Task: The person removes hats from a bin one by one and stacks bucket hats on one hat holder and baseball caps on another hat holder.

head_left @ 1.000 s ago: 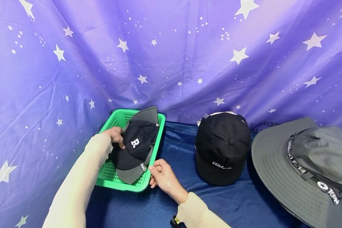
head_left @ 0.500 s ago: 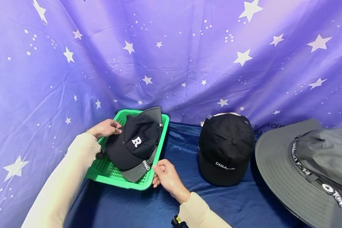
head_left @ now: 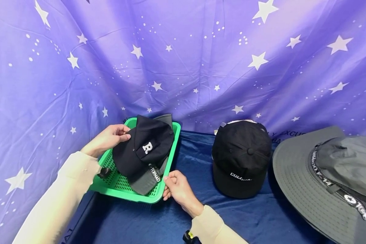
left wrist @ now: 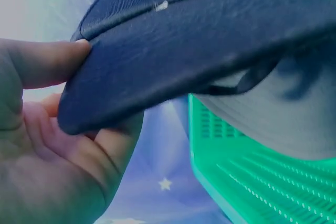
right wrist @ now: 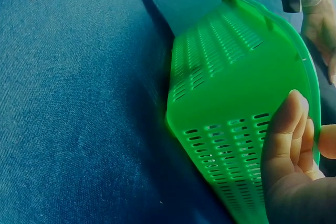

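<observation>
My left hand (head_left: 111, 138) pinches the brim of a navy baseball cap (head_left: 152, 135) with a white R on its front. In the left wrist view the thumb lies on top of the brim (left wrist: 136, 66) and the fingers are beneath it. The cap is over a green plastic basket (head_left: 131, 196), above a grey hat (head_left: 144, 183) that lies inside and is partly hidden by it. My right hand (head_left: 178, 189) grips the basket's near right rim, with the thumb over the rim and the fingers against the outer wall (right wrist: 226, 87).
To the right a black cap (head_left: 242, 156) rests on the blue cloth (head_left: 177, 220). Beyond it lies a wide-brimmed grey hat (head_left: 296, 169), cut off by the frame edge. A purple star-patterned curtain (head_left: 183, 61) hangs behind and along the left.
My left hand has come up and left out of the basket, now pinching the navy cap's brim. The cap has shifted up, showing more of the grey hat's label. My right hand stays on the rim.
</observation>
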`<state>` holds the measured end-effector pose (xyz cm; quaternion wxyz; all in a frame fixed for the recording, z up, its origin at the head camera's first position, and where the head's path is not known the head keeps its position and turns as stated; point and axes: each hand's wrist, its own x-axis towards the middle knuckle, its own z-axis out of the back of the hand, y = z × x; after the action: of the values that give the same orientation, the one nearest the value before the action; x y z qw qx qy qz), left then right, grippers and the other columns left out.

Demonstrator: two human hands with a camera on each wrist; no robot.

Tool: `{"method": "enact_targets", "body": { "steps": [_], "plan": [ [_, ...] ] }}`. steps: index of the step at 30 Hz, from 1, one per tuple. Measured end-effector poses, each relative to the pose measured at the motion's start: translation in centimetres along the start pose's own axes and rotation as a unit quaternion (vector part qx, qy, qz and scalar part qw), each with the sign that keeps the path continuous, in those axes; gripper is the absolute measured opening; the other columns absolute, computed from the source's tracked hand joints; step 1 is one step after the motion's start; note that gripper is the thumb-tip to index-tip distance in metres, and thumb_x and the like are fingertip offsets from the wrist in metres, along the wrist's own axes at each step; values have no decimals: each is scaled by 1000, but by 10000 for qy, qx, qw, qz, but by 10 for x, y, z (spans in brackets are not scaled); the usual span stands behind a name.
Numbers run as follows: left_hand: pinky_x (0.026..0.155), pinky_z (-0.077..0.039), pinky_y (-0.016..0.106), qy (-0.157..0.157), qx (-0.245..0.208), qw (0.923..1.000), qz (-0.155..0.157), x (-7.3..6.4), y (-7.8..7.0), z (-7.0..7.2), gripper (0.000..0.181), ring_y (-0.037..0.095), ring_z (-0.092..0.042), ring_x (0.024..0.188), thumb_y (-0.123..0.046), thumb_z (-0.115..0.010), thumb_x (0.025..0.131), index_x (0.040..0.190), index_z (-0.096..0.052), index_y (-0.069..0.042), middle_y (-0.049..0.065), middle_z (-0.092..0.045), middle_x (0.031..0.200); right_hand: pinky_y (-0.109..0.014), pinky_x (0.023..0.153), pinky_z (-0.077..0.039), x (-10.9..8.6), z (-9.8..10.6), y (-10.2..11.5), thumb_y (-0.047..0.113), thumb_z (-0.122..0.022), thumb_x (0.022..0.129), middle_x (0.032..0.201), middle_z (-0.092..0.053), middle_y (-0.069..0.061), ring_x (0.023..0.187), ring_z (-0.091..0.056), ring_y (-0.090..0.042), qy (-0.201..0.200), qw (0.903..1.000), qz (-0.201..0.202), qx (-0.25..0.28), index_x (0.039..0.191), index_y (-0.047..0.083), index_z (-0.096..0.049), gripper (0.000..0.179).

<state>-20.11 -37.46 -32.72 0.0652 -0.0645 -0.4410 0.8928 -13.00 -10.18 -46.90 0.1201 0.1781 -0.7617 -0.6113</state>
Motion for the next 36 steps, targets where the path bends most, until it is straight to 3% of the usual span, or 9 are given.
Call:
{"method": "enact_targets", "body": {
  "steps": [6,12,16,19,22,26,30,36],
  "plan": [
    [72,-43,25,-309,-131,9994,-98,-9,-14,1,18,16,-51,80,-9,-54,97,108,-57,5,6,-58,91,-28,49,-52,-2,0,0,8,-52,98,69,-63,-13,50,-58,-16,53,10000,-49,-2,101,-5,-44,16],
    [68,-43,20,-916,-528,9935,-431,-18,-28,-3,17,9,-51,77,-5,-50,97,105,-55,9,0,-56,85,-27,49,-52,-1,0,0,8,-52,98,69,-62,-14,50,-58,-16,49,10000,-49,-2,101,-5,-44,15],
    [66,-44,19,-1258,-1190,9833,-556,-23,-38,-9,15,6,-52,76,-4,-50,96,104,-54,8,-6,-57,81,-27,48,-51,0,1,0,7,-53,97,68,-61,-12,50,-58,-15,44,9999,-105,111,99,-5,-44,15],
    [65,-47,20,-1317,-1850,9729,-427,-27,-45,-14,11,7,-55,73,-6,-50,97,102,-56,2,-7,-59,80,-27,48,-51,0,4,1,6,-54,96,67,-61,-10,51,-58,-14,48,9998,-156,148,99,-5,-44,15],
    [62,-49,22,-1221,-2603,9575,-221,-29,-50,-21,8,8,-58,68,-6,-50,97,99,-58,-5,-5,-60,79,-26,49,-52,0,6,3,7,-56,95,69,-60,-9,51,-59,-14,57,9997,-228,121,101,-5,-45,17],
    [58,-52,24,-1042,-3650,9251,56,-30,-55,-33,12,10,-61,63,-4,-48,97,95,-59,-9,-1,-61,79,-27,50,-52,-1,12,8,6,-58,94,73,-59,-11,52,-59,-14,-84,9996,-282,55,103,-6,-48,19],
    [60,-53,26,-901,-4384,8938,279,-32,-59,-50,17,12,-62,65,-5,-44,99,95,-59,-10,0,-61,81,-28,52,-53,-2,19,17,10,-54,96,78,-59,-15,55,-59,-15,-419,9990,-125,49,103,-7,-52,18],
    [64,-54,28,-732,-5164,8517,509,-40,-63,-80,18,14,-63,70,-6,-36,102,102,-54,-6,4,-60,86,-31,59,-53,-6,32,36,29,-33,105,79,-62,-11,63,-61,-18,-733,9917,301,1016,93,-1,-53,39]
  ]
}}
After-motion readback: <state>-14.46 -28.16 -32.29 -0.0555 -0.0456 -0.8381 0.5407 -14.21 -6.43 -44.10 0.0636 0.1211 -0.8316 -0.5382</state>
